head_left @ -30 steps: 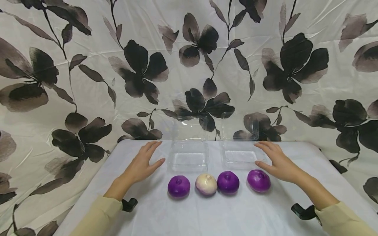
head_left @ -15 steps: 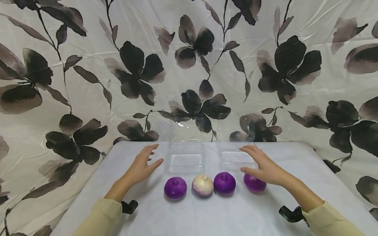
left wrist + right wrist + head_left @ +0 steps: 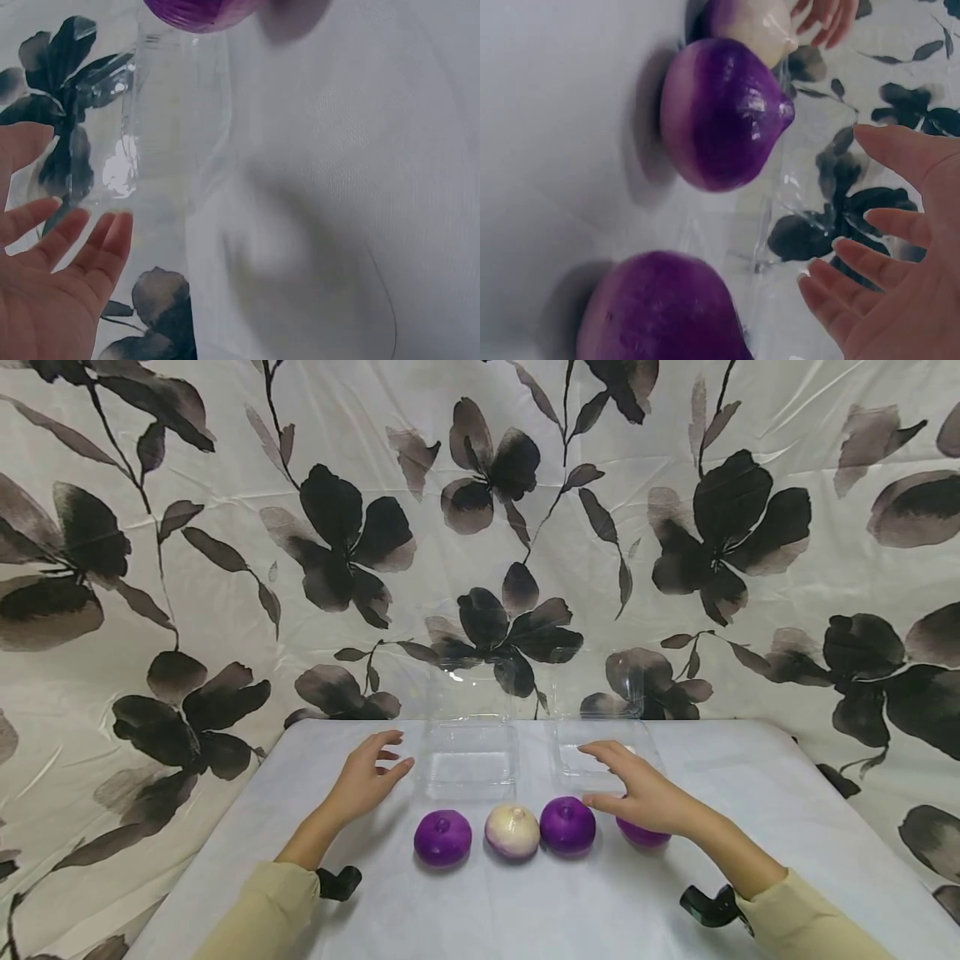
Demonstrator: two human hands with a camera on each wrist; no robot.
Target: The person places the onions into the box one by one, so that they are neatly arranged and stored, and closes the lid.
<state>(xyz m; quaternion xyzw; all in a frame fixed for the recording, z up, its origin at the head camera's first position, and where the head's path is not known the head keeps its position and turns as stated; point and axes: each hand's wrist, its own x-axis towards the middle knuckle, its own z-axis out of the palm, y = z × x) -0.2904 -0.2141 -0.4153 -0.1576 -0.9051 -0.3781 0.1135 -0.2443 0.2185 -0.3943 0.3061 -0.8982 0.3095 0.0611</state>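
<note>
In the head view, my left hand hovers left of a clear plastic clamshell box, its fingers loosely bent and holding nothing. My right hand reaches over the rightmost purple onion and partly hides it. Its thumb appears close to the middle purple onion; touch cannot be told there, but the right wrist view has a gap between thumb and onion. Beside that one sits a whitish onion. Another purple onion lies at the left of the row.
A second clear clamshell box stands behind the right hand, its lid raised like the first. White cloth covers the table. A floral curtain hangs behind its far edge.
My right hand has moved left and slightly down, from beside the rightmost onion to above it and toward the middle one. The left hand stays nearly in place. The head view has shifted slightly.
</note>
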